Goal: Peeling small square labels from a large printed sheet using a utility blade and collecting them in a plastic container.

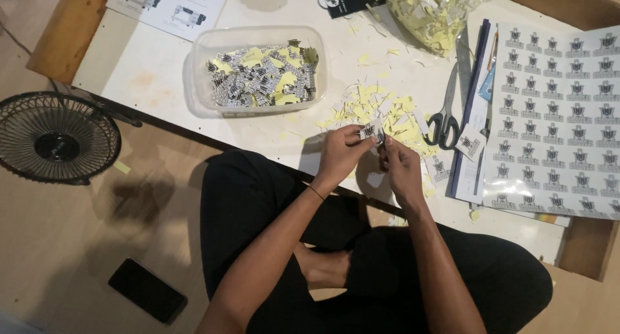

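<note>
Hands meet at centre frame above the low white table point(155, 69): the left hand point(340, 154) pinches a small printed sticker point(370, 131) between thumb and fingertips, while the right hand point(401, 168) closes on its lower edge, fingers curled. Yellow paper scraps point(387, 111) lie just beyond. Right fingertips hide the contact; printed sheets point(562, 114) run off the right edge.

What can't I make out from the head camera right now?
- Small sticker: the left hand and right hand fingers cover its edges; whether backing is peeling is too small to tell.
- Sticker sheet: cut off by the right edge.
- Plastic bag of scraps: cut off at the top.
</note>
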